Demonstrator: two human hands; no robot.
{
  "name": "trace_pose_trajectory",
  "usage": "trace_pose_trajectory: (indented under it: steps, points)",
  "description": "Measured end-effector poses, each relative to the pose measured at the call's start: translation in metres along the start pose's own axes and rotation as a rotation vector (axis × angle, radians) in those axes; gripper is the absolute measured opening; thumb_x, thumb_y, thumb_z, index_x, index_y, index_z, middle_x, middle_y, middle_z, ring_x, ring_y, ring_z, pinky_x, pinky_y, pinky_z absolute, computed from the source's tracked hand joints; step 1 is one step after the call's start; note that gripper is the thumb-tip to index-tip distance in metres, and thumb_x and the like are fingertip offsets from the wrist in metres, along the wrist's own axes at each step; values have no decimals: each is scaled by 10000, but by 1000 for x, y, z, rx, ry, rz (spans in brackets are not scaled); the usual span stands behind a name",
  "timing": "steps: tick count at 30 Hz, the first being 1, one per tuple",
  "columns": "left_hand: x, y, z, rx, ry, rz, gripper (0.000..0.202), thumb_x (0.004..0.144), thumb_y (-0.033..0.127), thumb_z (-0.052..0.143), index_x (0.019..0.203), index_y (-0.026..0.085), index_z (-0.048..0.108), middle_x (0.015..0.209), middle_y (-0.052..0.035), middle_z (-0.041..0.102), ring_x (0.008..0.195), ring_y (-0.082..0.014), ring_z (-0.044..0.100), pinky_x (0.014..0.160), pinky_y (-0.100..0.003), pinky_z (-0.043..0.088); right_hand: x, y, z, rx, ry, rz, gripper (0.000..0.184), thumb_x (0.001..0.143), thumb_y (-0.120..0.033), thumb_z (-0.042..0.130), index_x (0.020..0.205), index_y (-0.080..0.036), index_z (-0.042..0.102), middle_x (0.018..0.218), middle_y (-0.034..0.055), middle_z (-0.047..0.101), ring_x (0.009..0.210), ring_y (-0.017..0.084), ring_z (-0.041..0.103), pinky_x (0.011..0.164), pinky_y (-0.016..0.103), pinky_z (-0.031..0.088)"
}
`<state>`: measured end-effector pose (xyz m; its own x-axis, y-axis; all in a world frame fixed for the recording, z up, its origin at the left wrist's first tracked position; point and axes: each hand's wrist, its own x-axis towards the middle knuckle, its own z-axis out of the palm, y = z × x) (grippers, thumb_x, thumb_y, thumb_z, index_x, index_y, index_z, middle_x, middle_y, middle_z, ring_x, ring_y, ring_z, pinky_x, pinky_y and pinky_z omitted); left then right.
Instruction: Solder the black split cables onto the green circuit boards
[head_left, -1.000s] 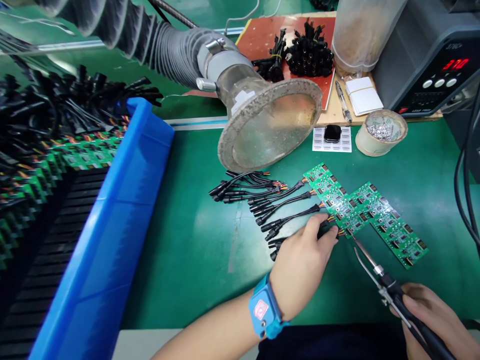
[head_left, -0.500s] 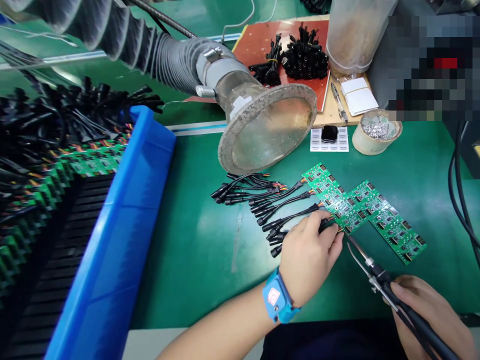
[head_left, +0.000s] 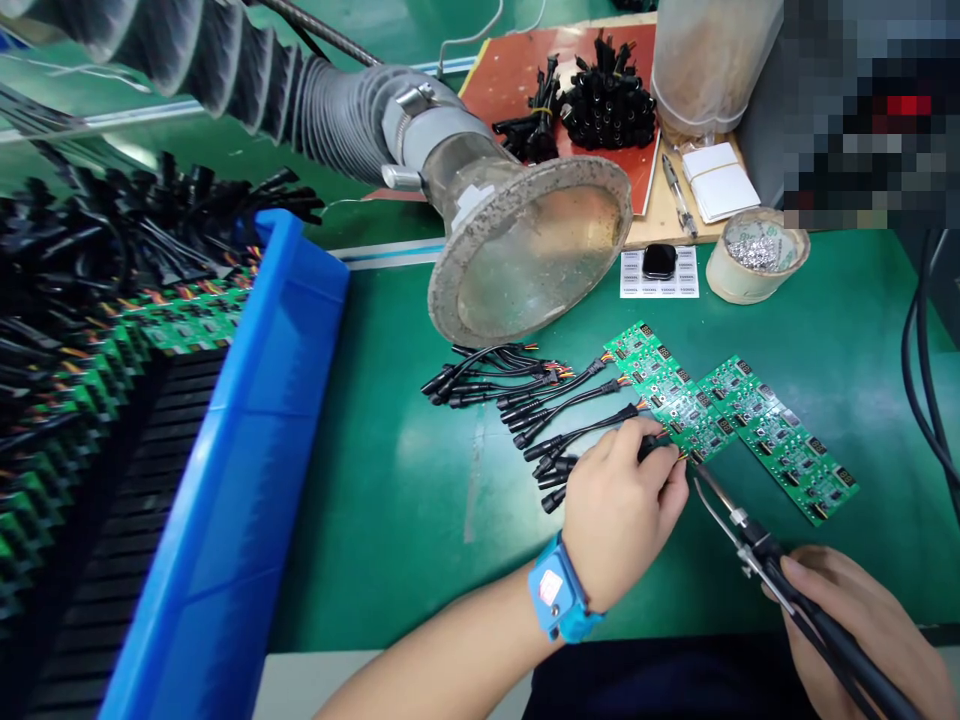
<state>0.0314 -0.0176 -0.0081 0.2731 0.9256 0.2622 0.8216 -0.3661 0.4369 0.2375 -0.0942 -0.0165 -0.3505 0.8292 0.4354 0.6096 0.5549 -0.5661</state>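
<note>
My left hand (head_left: 626, 500), with a blue wrist strap (head_left: 559, 590), is closed on a black cable (head_left: 651, 443) at the lower left edge of a green circuit board (head_left: 671, 390). My right hand (head_left: 855, 610) grips a soldering iron (head_left: 761, 545) fitted with a thin solder feed tube. The iron's tip is at the board's lower corner, close to my left fingertips; contact is hard to make out. Several black cables (head_left: 574, 430) reach left from the board's edge. A second circuit board (head_left: 784, 435) lies against its right side.
A fume extraction hood (head_left: 532, 255) hangs over the bench behind the boards. At left stands a blue bin (head_left: 240, 440) with boards and cables. Toward the back are a tape roll (head_left: 757, 265), a pen (head_left: 679, 195), white cards (head_left: 720, 182) and cable bundles (head_left: 609, 105).
The view has shifted slightly. Both hands keep nearly the same place, with the iron's tip still by the board's lower corner.
</note>
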Motion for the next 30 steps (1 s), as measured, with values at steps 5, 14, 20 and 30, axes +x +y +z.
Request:
trace_pose_trajectory:
  steps: [5,14,20,30]
  points:
    - [1,1,0,-19,-16,-28,118,828,240,545,818,197,654,977,-38,606,682,-145,574,617,-299,487,-4,9,-3,18,-65,-100,518,795,-91,549,1297,-142,431,861,62,642,793,188,645,671,300,570]
    - [1,0,0,-9,-1,2,92,819,214,551,825,188,639,969,-38,594,724,-166,584,626,-311,500,-19,0,-1,105,193,198,372,775,-132,609,1129,-243,589,835,12,677,714,184,663,594,275,579]
    - [-1,-2,-3,27,-33,56,117,842,234,540,866,167,633,998,-60,560,690,-153,574,595,-306,508,20,-15,17,354,414,649,255,831,-211,586,1085,-206,600,878,56,679,815,229,668,740,409,571]
    - [6,-18,-15,-54,-295,132,158,873,210,528,984,162,630,839,-40,570,767,-181,587,679,-315,522,68,-13,48,655,482,734,287,813,-315,637,1082,-224,600,921,73,668,856,228,657,814,510,541]
